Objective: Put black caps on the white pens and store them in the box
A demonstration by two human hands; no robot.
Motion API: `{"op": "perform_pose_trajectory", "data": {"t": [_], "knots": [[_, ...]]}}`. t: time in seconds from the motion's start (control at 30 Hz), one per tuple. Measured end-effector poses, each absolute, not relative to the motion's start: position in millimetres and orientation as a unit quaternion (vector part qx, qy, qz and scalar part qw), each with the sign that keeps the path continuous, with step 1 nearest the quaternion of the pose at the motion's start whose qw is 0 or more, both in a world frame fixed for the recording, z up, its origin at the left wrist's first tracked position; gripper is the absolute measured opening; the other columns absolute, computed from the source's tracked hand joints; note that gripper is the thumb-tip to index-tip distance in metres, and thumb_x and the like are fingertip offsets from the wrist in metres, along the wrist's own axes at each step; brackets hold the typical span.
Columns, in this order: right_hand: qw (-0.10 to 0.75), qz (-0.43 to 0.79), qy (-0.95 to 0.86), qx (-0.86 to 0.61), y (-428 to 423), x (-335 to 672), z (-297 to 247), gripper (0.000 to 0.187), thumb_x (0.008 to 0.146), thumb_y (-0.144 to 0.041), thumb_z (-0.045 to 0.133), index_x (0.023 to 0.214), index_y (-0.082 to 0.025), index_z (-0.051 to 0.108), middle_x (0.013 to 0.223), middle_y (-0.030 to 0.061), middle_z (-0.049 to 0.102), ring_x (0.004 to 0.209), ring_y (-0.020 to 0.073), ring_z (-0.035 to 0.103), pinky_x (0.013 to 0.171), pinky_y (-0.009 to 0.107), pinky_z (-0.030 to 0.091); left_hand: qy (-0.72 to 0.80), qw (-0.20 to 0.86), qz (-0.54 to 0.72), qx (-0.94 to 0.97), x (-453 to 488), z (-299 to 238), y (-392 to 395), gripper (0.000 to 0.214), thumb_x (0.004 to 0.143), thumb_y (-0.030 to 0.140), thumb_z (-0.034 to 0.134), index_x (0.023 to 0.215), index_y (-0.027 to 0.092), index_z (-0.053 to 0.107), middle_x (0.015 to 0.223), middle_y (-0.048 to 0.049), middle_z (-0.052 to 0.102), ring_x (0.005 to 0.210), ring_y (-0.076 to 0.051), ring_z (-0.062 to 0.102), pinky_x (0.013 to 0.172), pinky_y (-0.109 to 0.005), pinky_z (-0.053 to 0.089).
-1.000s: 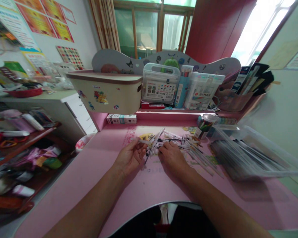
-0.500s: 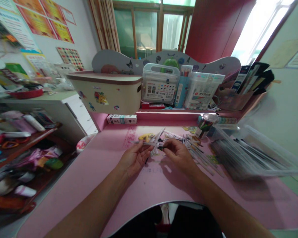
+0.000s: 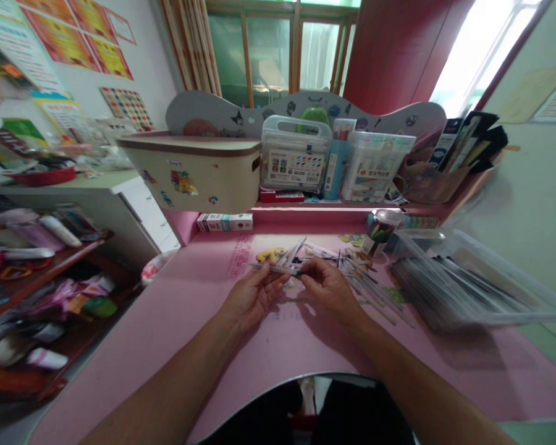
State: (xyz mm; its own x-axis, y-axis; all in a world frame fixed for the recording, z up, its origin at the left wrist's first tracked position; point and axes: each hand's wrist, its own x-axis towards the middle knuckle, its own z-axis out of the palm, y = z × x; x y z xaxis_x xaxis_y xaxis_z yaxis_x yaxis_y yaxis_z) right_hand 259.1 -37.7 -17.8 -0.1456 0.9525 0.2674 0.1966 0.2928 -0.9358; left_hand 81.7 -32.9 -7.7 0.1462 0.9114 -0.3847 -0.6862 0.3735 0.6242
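Held level between my two hands is a slim pen [image 3: 282, 269] with a pale barrel and a dark end. My left hand [image 3: 249, 294] pinches the barrel near its left part. The fingers of my right hand [image 3: 330, 287] close round the dark end, partly hiding it; whether that is a separate cap I cannot tell. Just beyond the hands, a loose heap of pens [image 3: 364, 281] and thin pen-like sticks spreads over the pink desk [image 3: 176, 334].
At the right stands a clear plastic tub [image 3: 519, 318] holding many long thin items, beside a dark printed can [image 3: 382, 232]. A cream lidded bin [image 3: 199, 179], marker cases [image 3: 296, 157] and a pen holder [image 3: 438, 182] line the back shelf. A small box [image 3: 225, 222] lies below.
The pen between my hands now lies nearly in one line with its dark end, my right fingers drawn closer round that end. The view has shifted slightly.
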Motion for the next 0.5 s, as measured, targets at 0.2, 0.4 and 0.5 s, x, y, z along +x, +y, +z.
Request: {"op": "perform_pose_trajectory", "data": {"t": [0.2,0.4,0.5], "knots": [[0.481,0.368,-0.659,-0.446,-38.4,259.3,-16.5,0.006,0.081,-0.022,0.059,0.086,-0.020,0.062,0.083,0.0016,0.065,0.077,0.0155,0.060,0.074,0.031,0.049,0.363,0.738,0.541,0.178,81.3,-8.7,-34.3,0.009,0.097,0.014,0.051,0.099,0.012,0.060,0.083,-0.0107,0.075,0.067,-0.017,0.075,0.054,-0.020,0.061],[0.489,0.406,-0.628,-0.450,-39.6,258.4,-15.1,0.007,0.081,-0.022,0.059,0.086,-0.020,0.063,0.081,0.0011,0.064,0.072,0.0150,0.058,0.066,0.027,0.048,0.361,0.736,0.542,0.183,82.2,-7.5,-35.5,0.009,0.097,0.012,0.050,0.101,0.012,0.059,0.085,-0.0100,0.075,0.069,-0.017,0.076,0.055,-0.020,0.061],[0.488,0.419,-0.614,-0.457,-41.9,257.3,-13.8,0.006,0.082,-0.025,0.061,0.085,-0.021,0.064,0.080,0.0015,0.064,0.072,0.0154,0.058,0.063,0.027,0.047,0.363,0.734,0.543,0.186,82.9,-6.6,-37.0,0.008,0.097,0.013,0.051,0.101,0.012,0.058,0.085,-0.0094,0.076,0.069,-0.017,0.076,0.058,-0.021,0.062]]}}
